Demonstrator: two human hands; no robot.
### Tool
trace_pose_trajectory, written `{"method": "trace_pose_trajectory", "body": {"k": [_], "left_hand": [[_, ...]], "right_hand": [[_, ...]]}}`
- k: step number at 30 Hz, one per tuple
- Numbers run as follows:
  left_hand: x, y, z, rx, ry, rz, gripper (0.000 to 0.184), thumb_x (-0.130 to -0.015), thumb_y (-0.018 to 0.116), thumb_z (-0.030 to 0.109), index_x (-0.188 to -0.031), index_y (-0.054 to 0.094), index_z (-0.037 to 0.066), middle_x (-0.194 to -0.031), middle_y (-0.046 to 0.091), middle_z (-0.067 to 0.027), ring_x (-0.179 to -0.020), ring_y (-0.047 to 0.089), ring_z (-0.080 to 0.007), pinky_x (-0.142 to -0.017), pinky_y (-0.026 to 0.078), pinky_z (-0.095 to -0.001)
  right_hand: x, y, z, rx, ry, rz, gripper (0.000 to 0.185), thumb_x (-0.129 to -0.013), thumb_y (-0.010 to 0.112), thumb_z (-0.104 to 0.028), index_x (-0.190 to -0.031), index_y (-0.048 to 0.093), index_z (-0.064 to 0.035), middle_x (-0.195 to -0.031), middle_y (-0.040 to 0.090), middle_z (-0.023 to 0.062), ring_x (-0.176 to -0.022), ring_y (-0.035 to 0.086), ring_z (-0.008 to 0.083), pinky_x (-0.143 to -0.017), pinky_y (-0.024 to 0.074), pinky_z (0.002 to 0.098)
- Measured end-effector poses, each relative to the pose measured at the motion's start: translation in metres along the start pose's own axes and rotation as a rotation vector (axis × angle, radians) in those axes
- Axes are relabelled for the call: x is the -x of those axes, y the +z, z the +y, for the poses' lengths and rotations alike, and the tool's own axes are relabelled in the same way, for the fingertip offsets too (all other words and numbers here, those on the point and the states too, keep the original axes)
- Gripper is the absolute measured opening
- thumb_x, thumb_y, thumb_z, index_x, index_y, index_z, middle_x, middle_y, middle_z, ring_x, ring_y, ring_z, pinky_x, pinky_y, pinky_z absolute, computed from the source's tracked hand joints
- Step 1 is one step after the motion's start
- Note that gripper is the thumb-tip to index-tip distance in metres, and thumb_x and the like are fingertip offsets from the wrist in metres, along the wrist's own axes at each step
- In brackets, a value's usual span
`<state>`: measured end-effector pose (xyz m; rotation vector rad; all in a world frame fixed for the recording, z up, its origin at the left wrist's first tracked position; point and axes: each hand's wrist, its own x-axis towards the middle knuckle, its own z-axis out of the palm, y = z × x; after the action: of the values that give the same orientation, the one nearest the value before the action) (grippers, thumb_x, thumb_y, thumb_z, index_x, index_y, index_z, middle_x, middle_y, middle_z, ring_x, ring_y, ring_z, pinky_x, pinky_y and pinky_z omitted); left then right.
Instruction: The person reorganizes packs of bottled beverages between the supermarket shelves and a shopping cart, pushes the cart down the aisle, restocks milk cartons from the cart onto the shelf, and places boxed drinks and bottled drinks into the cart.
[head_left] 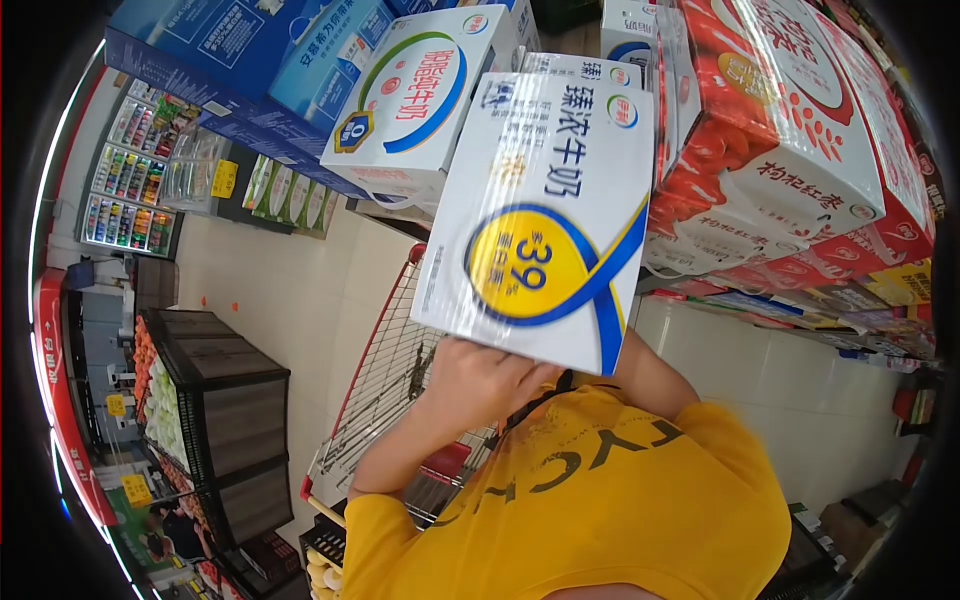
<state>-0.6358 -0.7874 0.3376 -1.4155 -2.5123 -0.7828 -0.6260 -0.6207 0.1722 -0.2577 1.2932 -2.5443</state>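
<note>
A white milk box [540, 210] with a yellow circle and blue ribbon fills the middle of the head view, tilted close to my chest. At its lower edge, my left hand [480, 382] has its fingers curled and closed against the box. My right forearm [652, 375] reaches in behind the box, which hides the right hand. Just past the held box lies a similar white box [585, 68], mostly covered. A skim milk box [425, 95] with a green and blue ring is to its left, and a red-and-white jujube milk pack [790, 110] is to its right.
Blue cartons [250, 70] are stacked at the upper left. A shopping cart [365, 350] with a red rim stands by my left arm. Farther left are a dark produce stand [235, 420] and a shelf of small bottles [130, 180]. Tiled floor [300, 270] lies between.
</note>
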Motion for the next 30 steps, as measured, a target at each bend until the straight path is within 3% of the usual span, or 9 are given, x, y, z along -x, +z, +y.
{"method": "trace_pose_trajectory", "body": {"k": [4,5,8,10,11,14,21,30], "left_hand": [[-0.037,0.016,-0.020,-0.006,0.008,0.051,0.017,-0.073,0.076,0.022,-0.070,0.070,0.007,-0.069,0.066,-0.0056,-0.060,0.064,-0.0240,-0.056,0.049,-0.0336],[-0.046,0.019,-0.024,-0.005,0.014,0.048,0.017,-0.073,0.076,0.022,-0.070,0.070,0.007,-0.069,0.066,-0.0056,-0.060,0.064,-0.0240,-0.056,0.049,-0.0336],[-0.075,0.028,-0.037,0.027,0.057,0.139,0.026,-0.074,0.078,0.025,-0.059,0.070,0.006,-0.049,0.059,-0.0064,-0.044,0.058,-0.0246,-0.048,0.047,-0.0330],[-0.087,0.028,-0.042,0.021,0.030,0.104,0.027,-0.074,0.078,0.026,-0.058,0.070,0.005,-0.048,0.058,-0.0069,-0.043,0.057,-0.0247,-0.047,0.046,-0.0331],[-0.091,0.029,-0.045,0.009,-0.006,0.074,0.028,-0.074,0.078,0.026,-0.057,0.069,0.005,-0.047,0.057,-0.0073,-0.043,0.056,-0.0248,-0.046,0.045,-0.0333],[-0.103,0.037,-0.056,0.032,0.002,0.098,0.032,-0.076,0.077,0.028,-0.055,0.069,0.005,-0.045,0.055,-0.0080,-0.041,0.055,-0.0249,-0.044,0.044,-0.0334],[-0.114,0.041,-0.065,0.009,-0.044,0.079,0.033,-0.078,0.074,0.032,-0.058,0.070,0.005,-0.046,0.056,-0.0074,-0.041,0.055,-0.0247,-0.045,0.044,-0.0321],[-0.111,0.045,-0.061,-0.025,-0.091,0.119,0.035,-0.077,0.074,0.036,-0.060,0.071,0.006,-0.047,0.057,-0.0092,-0.043,0.056,-0.0267,-0.046,0.046,-0.0336]], "right_hand": [[-0.011,0.002,-0.011,0.056,-0.026,0.004,0.047,-0.099,0.040,-0.033,-0.139,0.039,-0.0084,-0.141,0.044,0.0110,-0.128,0.044,0.0244,-0.102,0.0412,0.0428],[-0.008,-0.005,-0.004,-0.687,0.156,-0.047,0.046,-0.096,0.052,-0.026,-0.136,0.041,-0.0075,-0.135,0.049,0.0105,-0.124,0.049,0.0241,-0.101,0.0423,0.0422],[-0.005,-0.010,-0.021,-0.667,0.202,0.032,0.044,-0.092,0.058,-0.016,-0.132,0.045,-0.0040,-0.129,0.054,0.0117,-0.118,0.054,0.0235,-0.100,0.0439,0.0408],[-0.001,-0.003,-0.044,-0.350,0.206,0.086,0.038,-0.092,0.057,-0.011,-0.128,0.049,0.0002,-0.126,0.055,0.0126,-0.115,0.056,0.0230,-0.100,0.0443,0.0380],[-0.001,0.001,-0.053,-0.353,0.204,0.091,0.038,-0.092,0.057,-0.011,-0.128,0.049,0.0002,-0.126,0.055,0.0126,-0.115,0.056,0.0230,-0.100,0.0443,0.0380],[-0.011,-0.004,-0.064,-0.004,0.069,0.230,0.033,-0.094,0.053,-0.011,-0.122,0.052,0.0055,-0.119,0.059,0.0120,-0.111,0.058,0.0212,-0.099,0.0450,0.0328],[-0.027,-0.009,-0.081,-0.083,0.015,0.226,0.032,-0.095,0.050,-0.013,-0.121,0.053,0.0068,-0.117,0.060,0.0124,-0.109,0.059,0.0210,-0.098,0.0449,0.0333],[-0.029,-0.018,-0.086,0.084,0.069,0.178,0.034,-0.093,0.049,-0.009,-0.125,0.052,0.0042,-0.121,0.058,0.0095,-0.111,0.057,0.0178,-0.098,0.0441,0.0323]]}}
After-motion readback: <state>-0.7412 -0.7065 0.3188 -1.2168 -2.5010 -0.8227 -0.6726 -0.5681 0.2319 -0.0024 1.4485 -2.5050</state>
